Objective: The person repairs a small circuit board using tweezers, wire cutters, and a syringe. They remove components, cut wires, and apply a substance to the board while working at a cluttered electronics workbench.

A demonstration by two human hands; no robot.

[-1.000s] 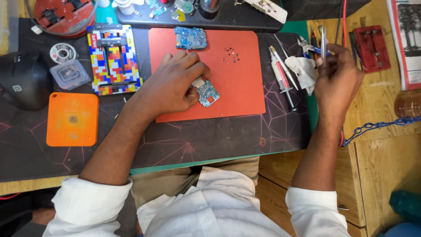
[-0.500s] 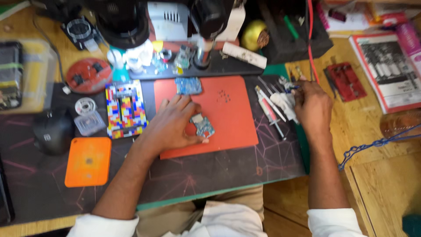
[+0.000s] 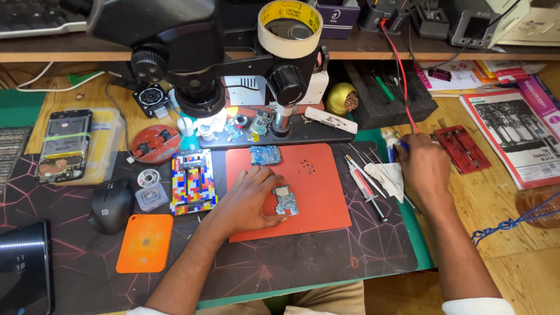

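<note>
On the red mat (image 3: 318, 198) at the middle of the table (image 3: 496, 216), a small circuit board (image 3: 285, 200) lies pinned under the fingertips of the left hand (image 3: 248, 201), whose fingers are loosely spread and press down rather than grip. A second board (image 3: 265, 155) lies just above it (near the microscope (image 3: 198, 52) base). Further right lie a screwdriver (image 3: 366, 186) and a cloth (image 3: 388, 175). The right hand (image 3: 424, 166) is closed around a thin blue-tipped tool (image 3: 401, 144).

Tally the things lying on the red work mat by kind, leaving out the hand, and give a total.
Blue circuit boards: 2, one at the far edge, one under the left hand
Clusters of tiny screws: 1
Total: 3, all on the red mat
</note>
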